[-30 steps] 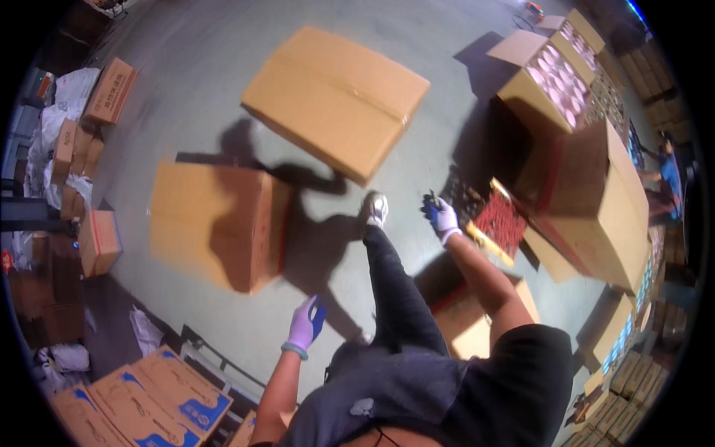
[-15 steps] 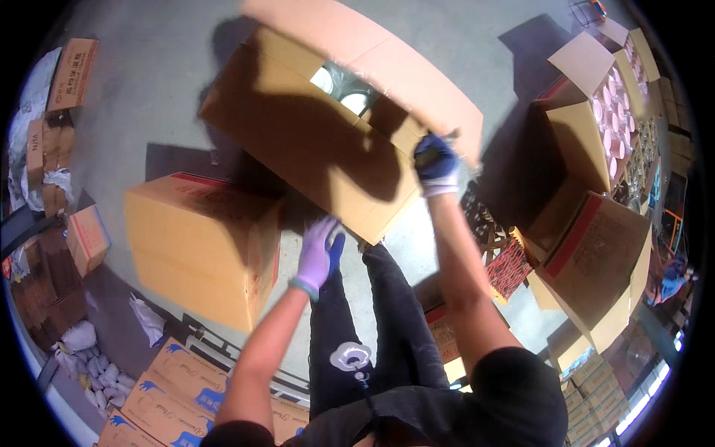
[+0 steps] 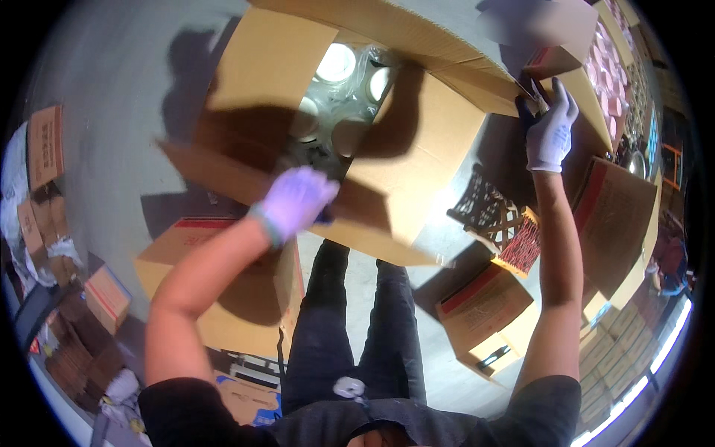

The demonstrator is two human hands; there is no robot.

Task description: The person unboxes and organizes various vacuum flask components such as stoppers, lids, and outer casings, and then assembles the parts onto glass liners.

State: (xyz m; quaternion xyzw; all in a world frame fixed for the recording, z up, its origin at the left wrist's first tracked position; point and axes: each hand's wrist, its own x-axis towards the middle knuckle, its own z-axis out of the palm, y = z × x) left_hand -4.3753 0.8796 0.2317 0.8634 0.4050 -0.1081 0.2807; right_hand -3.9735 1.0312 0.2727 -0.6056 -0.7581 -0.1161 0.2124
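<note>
- Carton's on the floor (image 3: 112, 179), gaping way more than half a second ago, so its insides are properly exposed.
- Count: one open carton (image 3: 432, 149), four white lids (image 3: 337, 62) visible, up from two.
- Left hand (image 3: 299, 200): blurry, at the near flap (image 3: 216, 175); can't tell if gripping.
- Right hand (image 3: 550, 138): by the far flap's (image 3: 447, 56) right corner, fingers partly spread, grip unclear.
</note>
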